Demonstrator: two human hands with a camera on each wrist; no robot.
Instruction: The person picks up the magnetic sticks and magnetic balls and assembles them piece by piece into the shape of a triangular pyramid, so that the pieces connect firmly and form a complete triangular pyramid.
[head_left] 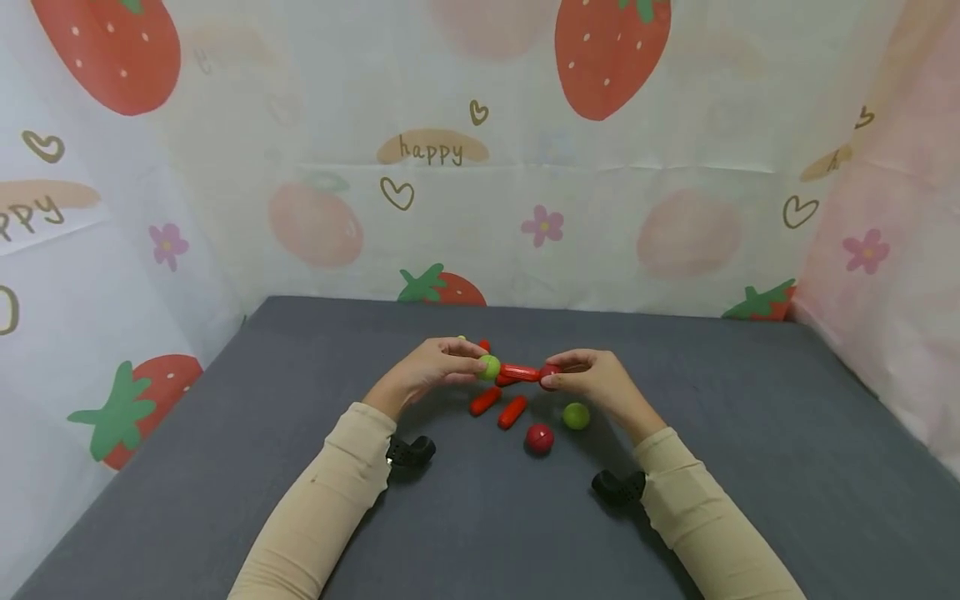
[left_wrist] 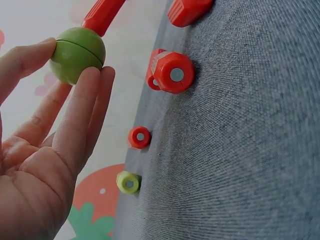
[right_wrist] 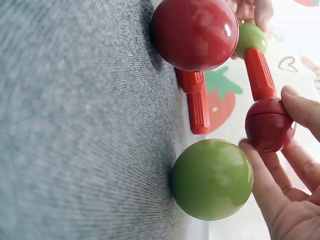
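Above the table, my left hand [head_left: 431, 368] pinches a green ball [head_left: 490, 367] between thumb and fingertips. A ribbed red rod [head_left: 520, 372] spans from that ball to a dark red ball [right_wrist: 270, 132]. My right hand [head_left: 602, 385] pinches this red ball with its thumb and fingers. In the right wrist view the rod meets both balls, forming one straight piece. Below the hands lie loose red rods [head_left: 512, 412], a second red ball [head_left: 540, 438] and a second green ball [head_left: 576, 416]. The left wrist view shows metallic discs on several rod ends.
A yellow-green piece [left_wrist: 129, 183] and another red rod [left_wrist: 139, 137] lie farther back, partly hidden behind the left hand in the head view. Grey cloth [head_left: 495, 525] covers the table. Printed curtains [head_left: 465, 225] stand behind it and along both sides.
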